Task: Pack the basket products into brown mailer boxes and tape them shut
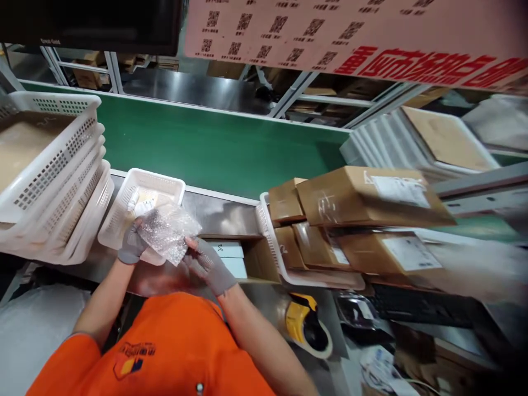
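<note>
A clear sheet of bubble wrap (167, 231) is stretched between my two gloved hands, above the near right part of a small white basket (177, 186). My left hand (134, 242) is closed on its left edge. At its right edge my right hand (204, 261) pinches it between thumb and fingers. Inside the basket, a white bottle (133, 201) and a white label or paper (146, 205) show beyond the wrap; the rest of the contents is partly covered. Just right of my right hand, an open carton (262, 258) holds white boxes (231, 256).
Stacked white baskets (53, 181) stand on the left. At right, a white basket (270, 236) carries several taped cartons (330, 198). A yellow tape dispenser (303, 324) and a black keyboard (416, 305) lie nearer me. Behind runs a green conveyor belt (206, 143); a monitor (91, 25) hangs above.
</note>
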The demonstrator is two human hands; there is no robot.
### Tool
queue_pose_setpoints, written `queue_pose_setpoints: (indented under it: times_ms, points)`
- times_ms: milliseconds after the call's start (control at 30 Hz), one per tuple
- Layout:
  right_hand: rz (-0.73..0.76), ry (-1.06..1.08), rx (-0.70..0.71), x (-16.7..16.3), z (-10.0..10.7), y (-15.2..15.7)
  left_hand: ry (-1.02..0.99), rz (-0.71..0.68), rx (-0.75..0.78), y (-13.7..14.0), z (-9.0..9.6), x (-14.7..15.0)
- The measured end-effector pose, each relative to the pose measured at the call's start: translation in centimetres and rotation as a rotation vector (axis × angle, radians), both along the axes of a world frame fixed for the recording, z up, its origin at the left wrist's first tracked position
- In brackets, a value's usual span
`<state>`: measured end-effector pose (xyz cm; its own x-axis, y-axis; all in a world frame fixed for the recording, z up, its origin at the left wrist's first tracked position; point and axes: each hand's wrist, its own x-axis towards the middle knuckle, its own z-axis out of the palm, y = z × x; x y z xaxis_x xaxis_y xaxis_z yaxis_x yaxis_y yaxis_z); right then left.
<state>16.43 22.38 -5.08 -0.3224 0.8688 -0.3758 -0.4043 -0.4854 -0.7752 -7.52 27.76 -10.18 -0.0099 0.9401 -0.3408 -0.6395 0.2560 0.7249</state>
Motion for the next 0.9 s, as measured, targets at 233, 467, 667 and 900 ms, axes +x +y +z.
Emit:
queue_pose_setpoints:
  times_ms: [233, 467, 667, 900]
  points:
    - [-0.268, -0.192, 0.122, 1.4, 0.4, 1.0, 0.197, 0.051, 0.039, 0.8, -2.3, 0.1]
    - [-0.415, -0.33, 0.17, 2.7, 0.4, 1.4, 0.824, -0.19, 0.114, 1.5, -0.3, 0.4]
    - [-0.122, -0.521, 0.316, 1.6, 0.6, 0.8, 0.795, -0.48, 0.384, -0.3, 3.0, 3.8]
    - [-0.032, -0.544, 0.304, 3.3, 0.4, 0.6, 0.837, -0.539, 0.322, 1.3, 0.7, 2.5]
